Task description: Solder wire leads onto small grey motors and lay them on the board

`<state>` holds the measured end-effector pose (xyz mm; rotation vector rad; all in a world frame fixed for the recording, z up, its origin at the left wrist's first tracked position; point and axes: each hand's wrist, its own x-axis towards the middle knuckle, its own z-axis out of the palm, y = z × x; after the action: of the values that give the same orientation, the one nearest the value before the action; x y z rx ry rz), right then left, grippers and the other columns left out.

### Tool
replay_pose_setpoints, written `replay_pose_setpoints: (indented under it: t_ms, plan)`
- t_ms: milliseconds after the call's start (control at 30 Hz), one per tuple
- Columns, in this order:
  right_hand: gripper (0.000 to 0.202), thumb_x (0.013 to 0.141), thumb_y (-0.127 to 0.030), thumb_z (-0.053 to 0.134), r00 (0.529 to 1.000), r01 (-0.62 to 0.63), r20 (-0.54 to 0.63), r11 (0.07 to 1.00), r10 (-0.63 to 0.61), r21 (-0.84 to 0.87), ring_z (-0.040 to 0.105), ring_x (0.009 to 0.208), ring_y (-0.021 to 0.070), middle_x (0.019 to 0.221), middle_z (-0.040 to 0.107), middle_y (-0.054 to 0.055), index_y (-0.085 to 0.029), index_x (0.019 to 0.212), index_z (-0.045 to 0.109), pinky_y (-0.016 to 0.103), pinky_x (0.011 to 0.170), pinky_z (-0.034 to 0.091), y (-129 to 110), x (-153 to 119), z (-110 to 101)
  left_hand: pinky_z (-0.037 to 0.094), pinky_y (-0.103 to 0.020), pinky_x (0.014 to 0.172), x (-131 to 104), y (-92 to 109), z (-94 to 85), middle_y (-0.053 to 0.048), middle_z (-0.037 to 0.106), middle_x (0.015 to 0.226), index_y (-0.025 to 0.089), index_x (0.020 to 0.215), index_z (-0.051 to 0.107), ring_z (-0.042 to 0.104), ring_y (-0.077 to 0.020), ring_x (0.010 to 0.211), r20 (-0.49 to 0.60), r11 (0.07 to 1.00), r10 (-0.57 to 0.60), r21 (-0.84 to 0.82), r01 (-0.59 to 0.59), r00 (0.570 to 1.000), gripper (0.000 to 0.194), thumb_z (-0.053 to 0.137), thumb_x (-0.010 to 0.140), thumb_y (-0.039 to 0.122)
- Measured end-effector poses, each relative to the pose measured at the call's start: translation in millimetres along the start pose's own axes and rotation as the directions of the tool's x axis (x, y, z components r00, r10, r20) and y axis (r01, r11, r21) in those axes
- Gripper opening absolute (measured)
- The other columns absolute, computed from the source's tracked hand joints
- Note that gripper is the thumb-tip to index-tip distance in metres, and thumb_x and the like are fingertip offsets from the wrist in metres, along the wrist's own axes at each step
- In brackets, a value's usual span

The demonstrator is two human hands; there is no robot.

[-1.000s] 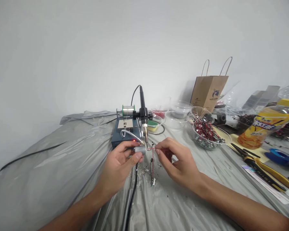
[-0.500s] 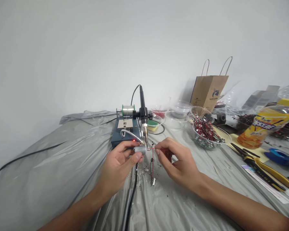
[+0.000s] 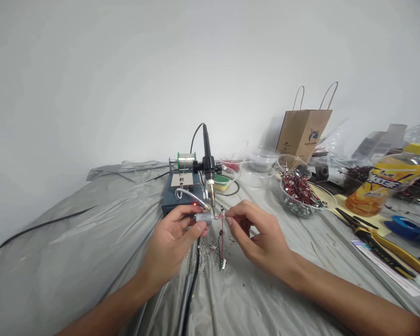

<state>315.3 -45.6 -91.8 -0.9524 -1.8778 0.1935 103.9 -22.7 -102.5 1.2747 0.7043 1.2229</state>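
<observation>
My left hand [image 3: 173, 238] grips a small grey cylinder [image 3: 204, 218] between thumb and fingers, just below the tip of a soldering iron [image 3: 208, 163] held in a stand. My right hand [image 3: 259, 231] pinches a thin red wire [image 3: 221, 216] at the cylinder's right end, near the iron tip. From there red and black wires hang down to a small white-and-green part [image 3: 223, 264]. Whether the iron tip touches the wire cannot be told.
A blue soldering station [image 3: 168, 196] carries a solder spool [image 3: 186, 161]. To the right are a bowl of wired parts [image 3: 301, 191], a paper bag [image 3: 303, 135], a bottle [image 3: 381, 184], yellow-black pliers [image 3: 385, 249] and blue tape [image 3: 406, 227]. A black cable [image 3: 192, 284] runs along the front.
</observation>
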Motion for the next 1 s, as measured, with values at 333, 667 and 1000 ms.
replay_pose_setpoints:
  t_ms: [333, 667, 1000]
  plan:
    - [0.009, 0.097, -0.013, 0.058, 1.0, 0.009, -0.007, 1.0, -0.009, 0.002, 0.053, 0.066, 0.0106, 0.08, 0.058, 0.002, -0.018, 0.097, 0.064, 0.024, 0.056, 0.043, -3, 2, -1, 0.059, -0.018, 0.079, -1, 2, 0.0, -0.005, 0.075, 0.097, 0.017, 0.109, 0.065, 0.071, -0.0114, 0.084, 0.007, 1.0, -0.004, 0.007, 0.004, 1.0, 0.032, 0.082, 0.09, 0.035]
    - [0.007, 0.097, -0.013, 0.058, 1.0, 0.009, 0.006, 1.0, -0.009, -0.004, 0.052, 0.067, 0.0103, 0.079, 0.058, 0.002, -0.016, 0.095, 0.064, 0.024, 0.059, 0.041, 0, 1, -2, 0.058, -0.016, 0.078, -2, 3, -0.6, -0.003, 0.076, 0.091, 0.018, 0.107, 0.065, 0.072, -0.0109, 0.081, -0.007, 0.999, -0.014, 0.05, 0.014, 1.0, 0.029, 0.082, 0.089, 0.035]
    - [0.011, 0.093, -0.019, 0.058, 0.999, 0.027, -0.044, 0.995, -0.023, 0.092, 0.054, 0.065, 0.0107, 0.075, 0.062, 0.002, -0.014, 0.087, 0.067, 0.024, 0.061, 0.043, 5, 6, -13, 0.057, -0.017, 0.086, -11, -2, -6.0, -0.002, 0.071, 0.103, 0.024, 0.111, 0.068, 0.069, -0.0117, 0.093, 0.077, 0.942, 0.158, 0.287, -0.174, 0.984, 0.018, 0.074, 0.095, 0.029]
